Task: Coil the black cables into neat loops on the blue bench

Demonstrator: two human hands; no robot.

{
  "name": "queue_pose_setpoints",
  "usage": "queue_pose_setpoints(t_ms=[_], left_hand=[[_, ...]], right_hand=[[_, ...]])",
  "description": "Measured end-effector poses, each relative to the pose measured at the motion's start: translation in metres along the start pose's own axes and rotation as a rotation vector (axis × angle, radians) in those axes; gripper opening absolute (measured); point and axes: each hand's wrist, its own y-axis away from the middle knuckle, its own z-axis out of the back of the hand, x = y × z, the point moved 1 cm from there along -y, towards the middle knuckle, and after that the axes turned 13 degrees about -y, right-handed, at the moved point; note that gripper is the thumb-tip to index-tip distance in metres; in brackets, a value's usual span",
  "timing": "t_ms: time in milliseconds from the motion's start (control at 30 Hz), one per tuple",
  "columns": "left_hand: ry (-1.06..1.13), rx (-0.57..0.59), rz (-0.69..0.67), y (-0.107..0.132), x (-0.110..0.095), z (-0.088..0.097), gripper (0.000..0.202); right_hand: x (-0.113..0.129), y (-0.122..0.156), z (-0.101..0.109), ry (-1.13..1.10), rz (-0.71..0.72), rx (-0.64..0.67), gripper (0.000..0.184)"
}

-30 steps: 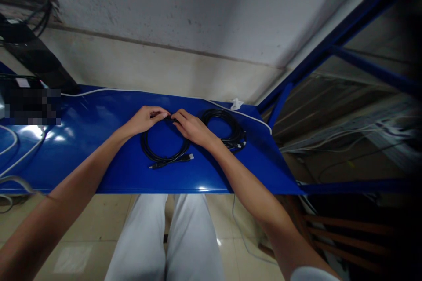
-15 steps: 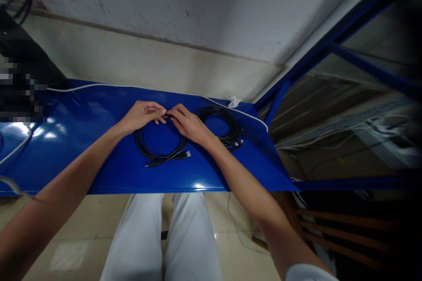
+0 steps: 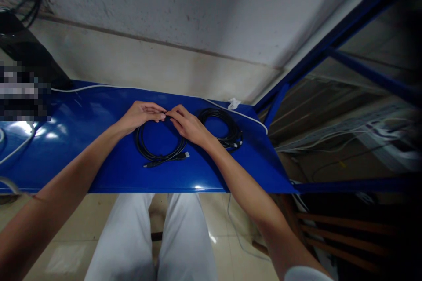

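Note:
A black USB cable (image 3: 160, 158) lies coiled in a ring on the blue tabletop (image 3: 132, 180), its two plug ends pointing opposite ways on the side close to me. At the ring's far side my left hand (image 3: 142, 114) is closed in a pinch, thumb against fingers. Almost touching it, my right hand (image 3: 187, 123) pinches the same stretch of cable. The fingers hide most of what is between them; a small dark bit shows at the fingertips. Just right of my right hand rests a bundle of coiled black cables (image 3: 234, 129) with pale plug ends.
Along the wall a white cord (image 3: 132, 86) runs across the table's back edge, past a crumpled white scrap (image 3: 234, 104). A dark device (image 3: 36, 54) stands at the left. Blue metal frame bars (image 3: 277, 105) rise at the right, with a wooden slatted piece (image 3: 343, 228) below.
Both hands stay at the far side of the cable ring, with only small finger shifts. My legs have moved slightly left in view.

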Motion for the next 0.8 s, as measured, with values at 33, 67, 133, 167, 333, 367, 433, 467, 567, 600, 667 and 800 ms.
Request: queue_pose_setpoints(t_ms=[33,67,133,167,333,367,433,467,567,600,667,800], left_hand=[[0.001,-0.01,0.0,0.0,0.0,-0.001,0.057],[0.003,-0.021,-0.001,0.0,0.001,-0.001,0.057],[0.007,-0.046,0.0,-0.001,0.001,-0.003,0.058],[0.008,-0.059,0.003,-0.001,0.001,-0.003,0.058],[0.035,-0.099,0.024,-0.003,0.003,-0.009,0.061],[0.04,-0.102,0.024,-0.003,0.003,-0.01,0.062],[0.033,-0.105,0.019,-0.004,0.005,-0.011,0.062],[0.023,-0.104,0.015,-0.004,0.006,-0.011,0.061],[-0.007,-0.092,-0.003,-0.004,0.009,-0.011,0.06],[-0.013,-0.089,-0.01,-0.004,0.009,-0.011,0.06],[-0.021,-0.085,-0.031,-0.003,0.009,-0.011,0.061],[-0.067,-0.051,-0.127,0.0,0.004,-0.014,0.057]], right_hand=[[-0.001,0.0,-0.001,0.004,0.0,0.002,0.038],[-0.002,0.0,-0.001,0.004,-0.002,0.001,0.039],[-0.004,0.0,-0.003,-0.009,-0.007,-0.006,0.04],[-0.005,0.0,-0.003,-0.019,-0.01,-0.011,0.04],[-0.008,0.001,-0.004,-0.038,-0.021,-0.021,0.039],[-0.007,0.001,-0.003,-0.038,-0.018,-0.02,0.04],[-0.007,0.001,-0.002,-0.031,-0.009,-0.012,0.042],[-0.006,0.002,-0.002,-0.026,-0.006,-0.005,0.044],[-0.006,0.002,-0.003,-0.019,-0.016,0.022,0.047],[-0.007,0.002,-0.003,-0.026,-0.028,0.026,0.047],[-0.007,0.002,-0.004,-0.054,-0.057,0.015,0.045],[-0.006,0.0,-0.003,-0.116,-0.099,-0.046,0.028]])
